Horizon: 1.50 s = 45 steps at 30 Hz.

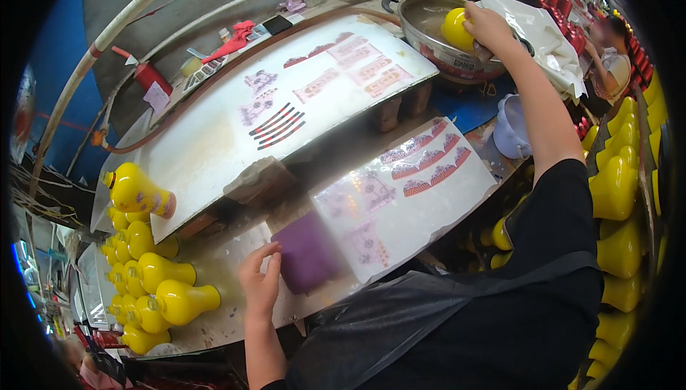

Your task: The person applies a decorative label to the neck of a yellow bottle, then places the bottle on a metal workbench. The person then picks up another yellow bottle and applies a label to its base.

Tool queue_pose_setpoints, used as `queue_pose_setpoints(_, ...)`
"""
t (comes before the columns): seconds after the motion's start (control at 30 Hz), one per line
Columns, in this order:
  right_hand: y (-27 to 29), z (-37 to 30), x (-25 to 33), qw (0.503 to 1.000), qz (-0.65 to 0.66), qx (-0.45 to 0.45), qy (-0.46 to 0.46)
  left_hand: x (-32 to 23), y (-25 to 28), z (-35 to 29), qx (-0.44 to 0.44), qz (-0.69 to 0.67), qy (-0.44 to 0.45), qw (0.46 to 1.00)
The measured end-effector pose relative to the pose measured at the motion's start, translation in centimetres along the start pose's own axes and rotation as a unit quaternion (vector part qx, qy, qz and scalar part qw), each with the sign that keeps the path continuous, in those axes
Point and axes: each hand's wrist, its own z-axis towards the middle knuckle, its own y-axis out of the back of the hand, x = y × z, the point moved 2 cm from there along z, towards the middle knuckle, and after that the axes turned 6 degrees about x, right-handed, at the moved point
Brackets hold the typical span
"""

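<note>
Over the wide metal basin (443, 60) at the far right, my right hand (491, 27) is closed round a glossy yellow vase (456, 29). Its rounded end faces left, and my fingers hide the rest. My left hand (260, 275) is raised over the near edge of the table with thumb and fingers apart, holding nothing. Beside it lies a flat purple square (309, 253). To the right of that, a white board (446, 204) carries pink and purple cut decals (421, 165). Behind, a larger raised white board (214, 140) bears more decals and several dark-red strips (277, 127).
Many yellow vases (168, 272) lie at the left, one with a patterned band (139, 190) on the white board's corner. More yellow vases (616, 186) line the right. A lavender bucket (512, 127) stands below the basin. Another person (609, 68) sits far right.
</note>
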Motion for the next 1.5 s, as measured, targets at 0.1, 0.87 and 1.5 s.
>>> queue_pose_setpoints(0.1, 0.6, 0.5, 3.4, 0.979, -0.13, 0.059, 0.146, 0.3, -0.4, 0.2, 0.006, -0.003, 0.012, 1.0)
queue_pose_setpoints(0.87, -4.1, 1.2, -4.7, 0.831, 0.51, 0.11, -0.191, 1.4, -1.0, 0.1, 0.005, -0.111, 0.079, 0.991)
queue_pose_setpoints(1.5, 18.7, -11.8, 17.0, 0.925, 0.31, 0.024, 0.219, -7.6, -1.0, 3.6, -0.029, 0.097, -0.205, 0.973)
